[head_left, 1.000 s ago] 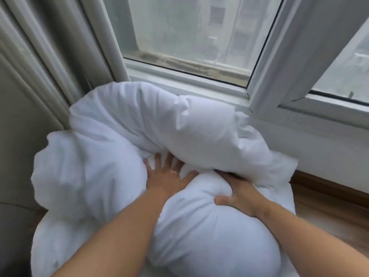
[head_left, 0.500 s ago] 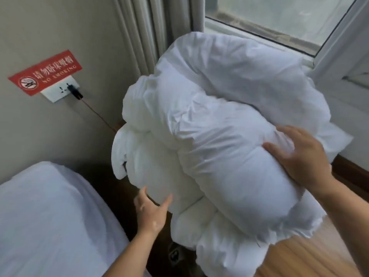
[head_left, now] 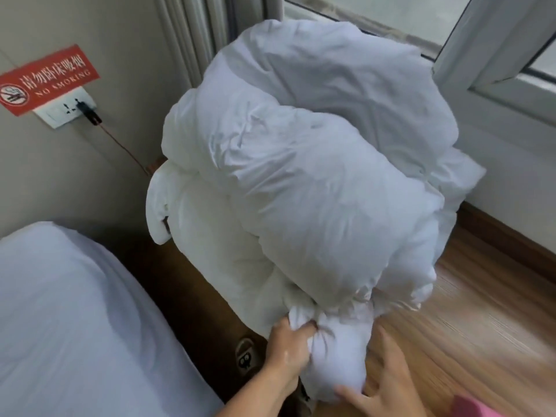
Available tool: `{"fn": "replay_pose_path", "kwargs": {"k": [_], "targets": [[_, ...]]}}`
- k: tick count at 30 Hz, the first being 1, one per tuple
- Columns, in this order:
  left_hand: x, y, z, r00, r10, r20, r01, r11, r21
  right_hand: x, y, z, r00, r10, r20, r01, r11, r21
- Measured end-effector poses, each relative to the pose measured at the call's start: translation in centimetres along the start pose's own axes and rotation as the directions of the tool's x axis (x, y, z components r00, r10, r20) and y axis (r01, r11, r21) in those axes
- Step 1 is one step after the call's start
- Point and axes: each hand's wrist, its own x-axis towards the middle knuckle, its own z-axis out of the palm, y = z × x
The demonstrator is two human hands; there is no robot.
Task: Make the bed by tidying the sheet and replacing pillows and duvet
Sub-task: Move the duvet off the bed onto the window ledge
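1. Duvet (head_left: pixel 301 176): bunched into a tall white bundle, off the bed (head_left: pixel 75 326), standing between it and the window (head_left: pixel 391 13). The lower part lies against a dark piece of furniture (head_left: pixel 186 296). I cannot tell whether the weight rests there or is carried.
2. Left hand (head_left: pixel 288 347): fingers curled into a twist of fabric at the bundle's lowest fold, a firm hold. Half a second ago it hung open beneath the bundle, touching nothing.
3. Right hand (head_left: pixel 388 383): fingers spread wide and fairly straight, laid against the rounded lump at the bottom, gripping nothing. Half a second ago it lay high on the bundle's right flank, so it has dropped to the base.
4. Reading: both hands have moved from steadying the mass to working its underside. Likely the person is hunting for an edge or corner, or preparing a pull towards the bed.
5. Task status: early. The bed shows bare white sheet and the duvet is not yet on it.
6. Risk: a one-handed pull at the bottom may spill the top folds onto the floor (head_left: pixel 466 311).
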Motion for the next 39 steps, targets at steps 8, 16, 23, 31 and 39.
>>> {"fn": "replay_pose_path", "kwargs": {"k": [8,16,23,31,39], "targets": [[-2.3,6.3,4.7,0.943,0.166,0.289,-0.153,0.986,-0.067,3.4,-3.0,-5.3,0.923,0.258,-0.286,-0.054,0.822,0.567],[-0.1,2.9,-4.9,0.919,-0.392,-0.045,0.375,0.903,-0.209,10.4,-4.7,-15.2,0.880,0.164,-0.445,0.107,0.845,0.523],[0.0,12.9,5.5,0.935,0.047,0.352,0.206,0.735,-0.646,12.0,-7.5,-21.9,0.860,-0.086,-0.503,0.263,0.919,0.293],[4.7,15.0,11.5,0.952,-0.051,0.302,0.234,0.759,-0.608,8.8,-4.6,-19.1,0.683,-0.535,-0.497,0.445,0.845,-0.297],[5.2,8.1,-1.1,0.995,-0.096,-0.024,0.096,0.995,-0.003,3.3,8.7,-7.9,0.977,-0.180,0.113,0.212,0.775,-0.595]]}}
